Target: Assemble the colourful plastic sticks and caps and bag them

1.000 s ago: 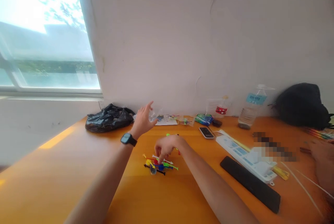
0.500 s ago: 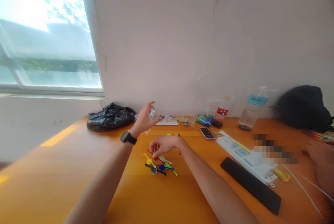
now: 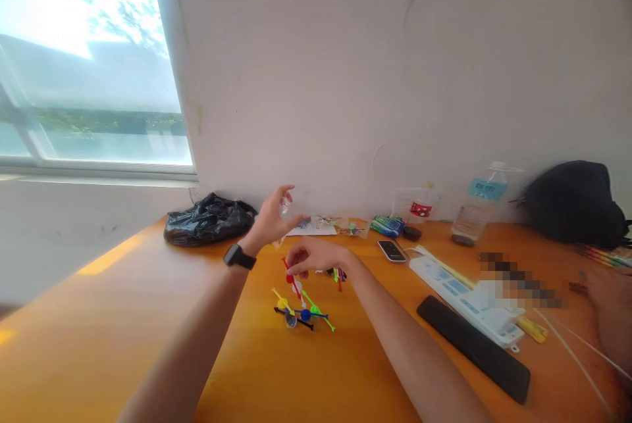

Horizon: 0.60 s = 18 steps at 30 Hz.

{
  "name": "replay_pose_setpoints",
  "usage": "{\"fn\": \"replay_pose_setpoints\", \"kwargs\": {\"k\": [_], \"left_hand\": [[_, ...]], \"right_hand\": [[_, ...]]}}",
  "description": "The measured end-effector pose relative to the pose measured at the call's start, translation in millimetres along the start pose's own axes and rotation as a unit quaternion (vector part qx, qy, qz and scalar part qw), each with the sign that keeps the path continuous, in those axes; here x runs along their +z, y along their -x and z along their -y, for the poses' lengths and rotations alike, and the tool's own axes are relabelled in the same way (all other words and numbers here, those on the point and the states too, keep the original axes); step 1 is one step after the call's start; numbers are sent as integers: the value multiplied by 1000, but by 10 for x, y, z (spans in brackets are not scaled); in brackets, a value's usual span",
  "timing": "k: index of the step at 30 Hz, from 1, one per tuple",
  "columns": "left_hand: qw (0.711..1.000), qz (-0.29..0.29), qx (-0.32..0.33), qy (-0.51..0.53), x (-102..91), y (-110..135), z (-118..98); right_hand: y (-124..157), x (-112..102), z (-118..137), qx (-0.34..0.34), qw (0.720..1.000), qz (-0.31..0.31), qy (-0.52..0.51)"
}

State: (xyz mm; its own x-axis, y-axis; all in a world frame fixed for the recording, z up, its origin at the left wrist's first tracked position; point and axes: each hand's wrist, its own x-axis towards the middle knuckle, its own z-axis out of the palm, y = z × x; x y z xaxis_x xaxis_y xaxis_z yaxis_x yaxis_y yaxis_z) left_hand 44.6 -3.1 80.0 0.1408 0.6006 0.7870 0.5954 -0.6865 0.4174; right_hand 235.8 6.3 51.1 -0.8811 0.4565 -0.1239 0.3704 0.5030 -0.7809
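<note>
My right hand [image 3: 311, 256] hovers above the orange table [image 3: 123, 318] and pinches a red plastic stick [image 3: 292, 280] that hangs from its fingertips. Below it lies a small heap of coloured plastic sticks [image 3: 302, 311] in yellow, blue, green and black. My left hand [image 3: 272, 220], with a black watch [image 3: 239, 256] on the wrist, is raised further back and holds a small clear plastic piece [image 3: 285, 209] between thumb and fingers. A few more coloured sticks [image 3: 338, 273] lie just right of my right hand.
A black plastic bag [image 3: 210, 226] lies at the back left. Along the wall are papers, snack packets [image 3: 388, 224], a water bottle [image 3: 474, 204] and a black bag [image 3: 573, 202]. A phone [image 3: 392, 250], white power strip [image 3: 464, 294] and black bar [image 3: 474, 347] lie right. Another person's hand [image 3: 609, 295] is at the far right.
My right hand rose from the heap and lifted a red stick off the table. My left hand lifted slightly, still holding the clear piece.
</note>
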Motion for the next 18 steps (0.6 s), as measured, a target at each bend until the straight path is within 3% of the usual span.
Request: {"fn": "replay_pose_setpoints", "kwargs": {"k": [7, 12, 14, 18], "left_hand": [[1000, -1, -10, -6, -51, 4, 16], [1000, 11, -6, -19, -14, 12, 46], [1000, 12, 7, -23, 18, 19, 32], [999, 13, 32, -27, 95, 32, -46]], "right_hand": [[194, -190, 139, -55, 991, -101, -72], [539, -371, 438, -116, 962, -203, -137], [682, -427, 585, -145, 937, -281, -146], [852, -483, 804, -199, 856, -465, -112]]}}
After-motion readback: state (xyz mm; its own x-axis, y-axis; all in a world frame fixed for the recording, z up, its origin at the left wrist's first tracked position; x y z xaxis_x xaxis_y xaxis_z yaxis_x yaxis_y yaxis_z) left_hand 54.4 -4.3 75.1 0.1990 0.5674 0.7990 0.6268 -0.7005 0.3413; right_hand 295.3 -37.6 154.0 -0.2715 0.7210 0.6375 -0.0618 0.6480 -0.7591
